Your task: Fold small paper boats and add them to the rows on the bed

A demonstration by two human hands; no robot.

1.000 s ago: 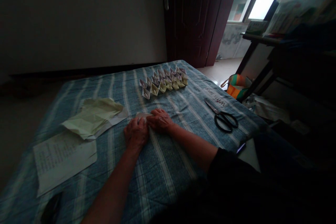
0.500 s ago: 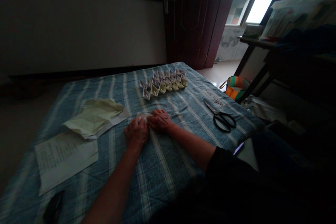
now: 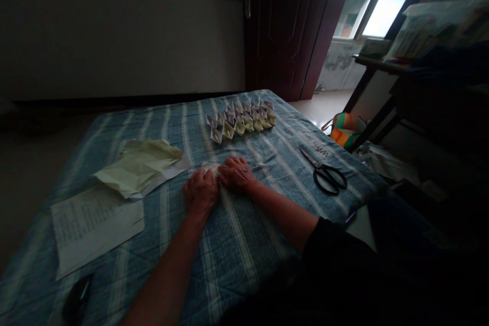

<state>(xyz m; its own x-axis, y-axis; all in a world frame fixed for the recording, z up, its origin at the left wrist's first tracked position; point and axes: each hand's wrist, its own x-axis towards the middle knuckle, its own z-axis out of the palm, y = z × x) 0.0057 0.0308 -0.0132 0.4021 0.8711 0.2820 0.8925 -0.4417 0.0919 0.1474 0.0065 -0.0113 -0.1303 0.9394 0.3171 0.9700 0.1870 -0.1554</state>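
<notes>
On the striped blue cloth (image 3: 260,234), my left hand (image 3: 201,191) and my right hand (image 3: 237,174) rest side by side, fingers curled down over a small piece of folded paper (image 3: 209,166). Only the paper's pale far edge shows; the rest lies under my hands. Beyond them stand several folded paper boats (image 3: 240,125) in close rows, some whitish and some yellowish. To the left of my left hand lie creased yellowish sheets (image 3: 137,168) on white paper, and nearer, a sheet with writing (image 3: 97,229).
Black-handled scissors (image 3: 328,177) lie open on the right of the cloth. A dark object (image 3: 77,298) lies at the near left. Past the right edge are an orange and green bag (image 3: 344,130) and a table holding a clear plastic box (image 3: 439,30). A dark red door (image 3: 282,30) stands behind.
The view has shifted slightly. Both hands stay pressed on the folded paper in nearly the same place, with little visible movement.
</notes>
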